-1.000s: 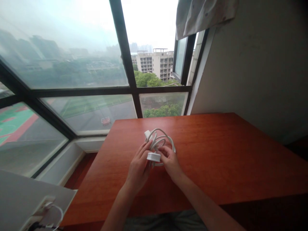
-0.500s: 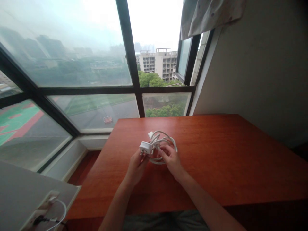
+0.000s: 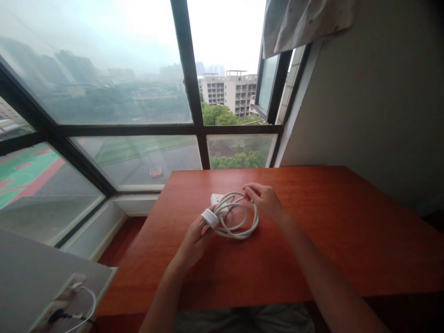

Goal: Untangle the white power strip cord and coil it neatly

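A white extension cord [image 3: 238, 236] lies looped in coils over the brown desk. At its near left end, the white plug [image 3: 210, 218] shows its metal prongs pointing down and left. My left hand [image 3: 194, 240] is closed around the plug end and the bunched cord beside it; some of its fingers are hidden beneath. Behind the coils sits the white socket block [image 3: 217, 199], partly covered by the cord. At the upper right of the loops, my right hand [image 3: 262, 198] is closed, thumb and fingers pinching a strand of the cord.
The brown wooden desk [image 3: 329, 231] stretches to the right. Dark-framed windows [image 3: 132, 130] stand behind it, with a curtain [image 3: 308, 25] at the upper right. A wall socket [image 3: 71, 289] with plugged-in leads [image 3: 93, 300] is at the lower left.
My right hand has moved from the middle of the coils up and right to their far edge. The loops have spread wider, and the socket block shows more. The plug has turned slightly.
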`<state>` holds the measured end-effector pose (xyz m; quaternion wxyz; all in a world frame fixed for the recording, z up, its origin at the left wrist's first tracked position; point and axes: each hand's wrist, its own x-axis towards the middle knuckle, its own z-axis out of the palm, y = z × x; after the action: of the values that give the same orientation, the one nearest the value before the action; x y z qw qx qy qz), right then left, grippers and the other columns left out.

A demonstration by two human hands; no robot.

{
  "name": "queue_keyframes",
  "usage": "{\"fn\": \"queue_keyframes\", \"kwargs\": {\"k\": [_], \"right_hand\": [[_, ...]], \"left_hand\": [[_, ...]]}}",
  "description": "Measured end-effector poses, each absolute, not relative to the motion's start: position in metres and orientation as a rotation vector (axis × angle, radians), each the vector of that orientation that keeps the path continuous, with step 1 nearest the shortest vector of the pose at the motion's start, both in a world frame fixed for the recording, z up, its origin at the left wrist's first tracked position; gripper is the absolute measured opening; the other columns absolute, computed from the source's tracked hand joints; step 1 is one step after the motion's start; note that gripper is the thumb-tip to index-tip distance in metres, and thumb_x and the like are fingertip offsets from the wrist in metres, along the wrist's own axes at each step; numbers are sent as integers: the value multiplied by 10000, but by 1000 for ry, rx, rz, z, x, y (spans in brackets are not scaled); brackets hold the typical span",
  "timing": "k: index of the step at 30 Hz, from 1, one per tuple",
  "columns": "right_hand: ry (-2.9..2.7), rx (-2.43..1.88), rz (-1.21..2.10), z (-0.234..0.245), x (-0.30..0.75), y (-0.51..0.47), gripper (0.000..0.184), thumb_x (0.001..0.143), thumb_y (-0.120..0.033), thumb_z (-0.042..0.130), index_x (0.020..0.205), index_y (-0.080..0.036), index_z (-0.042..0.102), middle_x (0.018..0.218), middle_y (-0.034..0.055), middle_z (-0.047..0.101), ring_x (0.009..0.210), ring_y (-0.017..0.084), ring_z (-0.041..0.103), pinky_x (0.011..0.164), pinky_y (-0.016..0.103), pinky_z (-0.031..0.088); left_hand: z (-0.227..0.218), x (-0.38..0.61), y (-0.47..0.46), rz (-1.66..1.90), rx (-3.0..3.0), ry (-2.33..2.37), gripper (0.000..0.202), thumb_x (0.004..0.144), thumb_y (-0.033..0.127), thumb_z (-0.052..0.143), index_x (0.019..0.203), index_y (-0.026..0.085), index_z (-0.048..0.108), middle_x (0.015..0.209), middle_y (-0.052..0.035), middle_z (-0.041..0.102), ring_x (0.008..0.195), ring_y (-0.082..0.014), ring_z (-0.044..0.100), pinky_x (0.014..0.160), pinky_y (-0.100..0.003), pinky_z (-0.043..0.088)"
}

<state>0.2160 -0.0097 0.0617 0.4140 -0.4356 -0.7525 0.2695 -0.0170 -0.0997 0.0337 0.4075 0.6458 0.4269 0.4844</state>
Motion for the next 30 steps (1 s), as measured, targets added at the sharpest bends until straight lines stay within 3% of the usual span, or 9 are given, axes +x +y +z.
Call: {"fn": "queue_keyframes", "kwargs": {"k": [3, 6, 8, 10, 13, 15, 19, 25, 30], "right_hand": [[-2046, -940, 808, 47, 212, 45, 383, 773, -164, 570, 1137, -232, 667, 1110, 54, 686, 937, 177, 637, 723, 273, 509], [-2229, -855, 978, 29, 200, 76, 505, 673, -189, 686, 1175, -227, 652, 1175, 60, 660, 942, 168, 633, 751, 267, 515], [-2306, -786, 1051, 23, 190, 80, 656, 580, -227, 769, 1220, -224, 624, 1153, 54, 667, 873, 155, 642, 746, 262, 519], [-2346, -691, 1044, 23, 181, 74, 741, 514, -243, 812, 1229, -224, 618, 1158, 52, 664, 932, 176, 639, 820, 290, 510], [-2405, -517, 946, 29, 168, 59, 651, 529, -247, 819, 1159, -228, 659, 1227, 66, 632, 1153, 227, 555, 1008, 357, 408], [-2468, -469, 882, 31, 164, 51, 533, 588, -260, 797, 1107, -234, 683, 1183, 68, 656, 1148, 229, 556, 1039, 369, 372], [-2400, -693, 818, 26, 178, 43, 437, 661, -271, 751, 1092, -234, 687, 1085, 61, 693, 989, 205, 619, 918, 319, 446], [-2166, -816, 825, 11, 214, 42, 483, 730, -287, 700, 1204, -223, 630, 1129, 41, 681, 955, 191, 622, 854, 293, 460], [-2074, -1101, 746, 5, 221, 51, 315, 817, -357, 611, 1065, -185, 700, 973, 55, 716, 849, 196, 628, 758, 279, 454]], "left_hand": [[35, -26, -96, 1200, 1581, 1062, 291, 836, 336, 617, 1078, 185, 678, 1203, -112, 647, 1177, -280, 545, 1016, -394, 433], [41, -40, -90, 1178, 1492, 1065, 222, 811, 355, 646, 915, 168, 703, 1199, -113, 648, 1127, -286, 567, 971, -378, 459], [45, -48, -83, 1156, 1413, 1073, 217, 792, 351, 671, 889, 158, 699, 1188, -113, 652, 1088, -282, 584, 960, -378, 458], [48, -53, -74, 1173, 1329, 1092, 245, 768, 352, 698, 907, 150, 698, 1139, -113, 671, 1049, -276, 599, 955, -381, 452], [49, -54, -56, 1274, 1225, 1166, 329, 745, 405, 713, 932, 135, 697, 1038, -111, 699, 1008, -265, 609, 931, -376, 448], [50, -52, -44, 1308, 1203, 1203, 352, 736, 443, 712, 895, 128, 697, 1042, -118, 698, 1013, -260, 604, 920, -367, 446], [48, -52, -31, 1342, 1182, 1236, 363, 665, 482, 755, 770, 142, 679, 1087, -131, 689, 1049, -273, 598, 892, -351, 459], [32, -61, -27, 1344, 908, 1302, 447, 591, 511, 792, 807, 140, 668, 983, -134, 715, 982, -281, 649, 770, -328, 491], [24, -66, -19, 1452, 760, 1285, 350, 630, 417, 777, 815, 158, 631, 986, -96, 721, 932, -223, 669, 706, -269, 474]]}}
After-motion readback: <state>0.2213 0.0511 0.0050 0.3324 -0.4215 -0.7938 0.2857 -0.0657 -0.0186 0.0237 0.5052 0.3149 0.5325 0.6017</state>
